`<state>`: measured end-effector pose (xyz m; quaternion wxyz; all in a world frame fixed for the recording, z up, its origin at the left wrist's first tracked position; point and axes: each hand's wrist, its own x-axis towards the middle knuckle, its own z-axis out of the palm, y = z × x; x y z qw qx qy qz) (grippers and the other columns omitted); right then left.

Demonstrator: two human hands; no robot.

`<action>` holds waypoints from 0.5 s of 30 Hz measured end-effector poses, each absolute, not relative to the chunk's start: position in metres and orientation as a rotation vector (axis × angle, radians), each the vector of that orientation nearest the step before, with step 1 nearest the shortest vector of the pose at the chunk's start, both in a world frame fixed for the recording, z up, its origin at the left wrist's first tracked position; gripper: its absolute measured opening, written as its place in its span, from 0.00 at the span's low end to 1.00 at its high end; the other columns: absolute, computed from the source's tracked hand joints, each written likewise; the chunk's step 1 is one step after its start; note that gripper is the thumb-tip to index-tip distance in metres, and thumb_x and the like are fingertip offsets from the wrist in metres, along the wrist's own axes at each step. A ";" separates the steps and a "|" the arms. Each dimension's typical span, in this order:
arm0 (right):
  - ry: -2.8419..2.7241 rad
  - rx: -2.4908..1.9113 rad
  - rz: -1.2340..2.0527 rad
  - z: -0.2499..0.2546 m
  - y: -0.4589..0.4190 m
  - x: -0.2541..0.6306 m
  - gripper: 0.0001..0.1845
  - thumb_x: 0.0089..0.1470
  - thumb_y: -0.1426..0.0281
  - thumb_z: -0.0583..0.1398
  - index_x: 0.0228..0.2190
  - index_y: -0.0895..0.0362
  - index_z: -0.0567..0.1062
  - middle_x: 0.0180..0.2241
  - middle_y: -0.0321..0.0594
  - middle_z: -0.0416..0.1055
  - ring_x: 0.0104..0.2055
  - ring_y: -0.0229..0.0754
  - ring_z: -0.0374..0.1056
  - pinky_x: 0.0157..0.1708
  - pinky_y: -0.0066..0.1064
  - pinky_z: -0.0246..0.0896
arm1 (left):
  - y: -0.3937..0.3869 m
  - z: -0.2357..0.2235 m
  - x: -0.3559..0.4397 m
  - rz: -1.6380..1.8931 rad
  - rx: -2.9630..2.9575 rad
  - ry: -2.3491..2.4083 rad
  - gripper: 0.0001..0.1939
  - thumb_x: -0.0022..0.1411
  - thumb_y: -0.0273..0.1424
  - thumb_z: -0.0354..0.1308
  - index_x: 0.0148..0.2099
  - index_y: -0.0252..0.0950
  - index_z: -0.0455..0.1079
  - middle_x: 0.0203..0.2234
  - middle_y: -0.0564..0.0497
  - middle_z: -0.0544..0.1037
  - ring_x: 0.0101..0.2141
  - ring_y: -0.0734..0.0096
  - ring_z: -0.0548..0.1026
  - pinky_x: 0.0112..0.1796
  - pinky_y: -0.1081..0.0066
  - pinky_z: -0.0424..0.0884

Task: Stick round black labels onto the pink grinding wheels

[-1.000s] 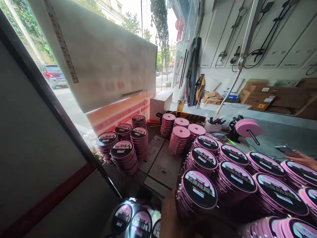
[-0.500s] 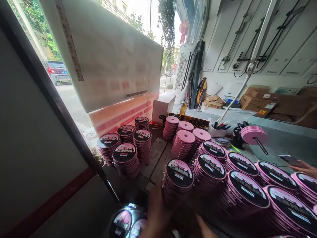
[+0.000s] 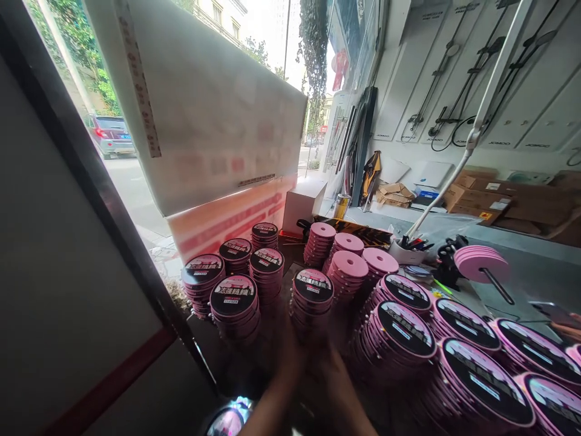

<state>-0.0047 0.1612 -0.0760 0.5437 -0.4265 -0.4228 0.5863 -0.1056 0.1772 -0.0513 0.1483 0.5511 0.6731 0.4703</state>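
Spools [image 3: 313,290], pink and stacked, sit between half-curled left hand [image 3: 289,348] and right hand [image 3: 334,363], clasped low. Another stack [image 3: 235,297] stands at their nine o'clock.

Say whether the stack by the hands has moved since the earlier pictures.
Yes, the stack has moved forward and left, closer to the white box.

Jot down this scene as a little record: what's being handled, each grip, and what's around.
Handled stack: pink discs, printed black-and-pink top
Left grip: at its lower left; finger closure unclear
Right grip: at its lower right; also unclear
Left side: five stacks with printed tops
Behind right: four stacks with plain pink tops
Right side: more printed stacks, some cut off by the frame
Background: cardboard boxes
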 end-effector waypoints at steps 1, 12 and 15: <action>-0.991 -0.999 1.406 -0.074 0.167 -0.008 0.31 0.37 0.72 0.58 0.48 0.54 0.71 0.46 0.43 0.72 0.54 0.49 0.63 0.52 0.42 0.57 | 0.183 -0.052 -0.106 1.387 1.577 1.925 0.42 0.47 0.41 0.62 0.60 0.31 0.51 0.52 0.33 0.66 0.56 0.47 0.61 0.52 0.48 0.59; -0.996 -0.959 1.419 -0.060 0.221 -0.032 0.30 0.31 0.72 0.57 0.42 0.56 0.75 0.36 0.42 0.77 0.43 0.51 0.70 0.43 0.41 0.64 | 0.147 -0.056 -0.102 1.422 1.418 1.893 0.35 0.56 0.27 0.54 0.63 0.41 0.47 0.57 0.43 0.63 0.57 0.57 0.60 0.54 0.54 0.61; -1.025 -0.957 1.372 -0.055 0.239 -0.036 0.28 0.31 0.73 0.56 0.41 0.57 0.76 0.34 0.42 0.77 0.42 0.50 0.70 0.44 0.41 0.64 | 0.131 -0.056 -0.102 1.351 1.417 1.912 0.24 0.59 0.31 0.54 0.58 0.43 0.58 0.54 0.45 0.66 0.53 0.57 0.66 0.49 0.55 0.66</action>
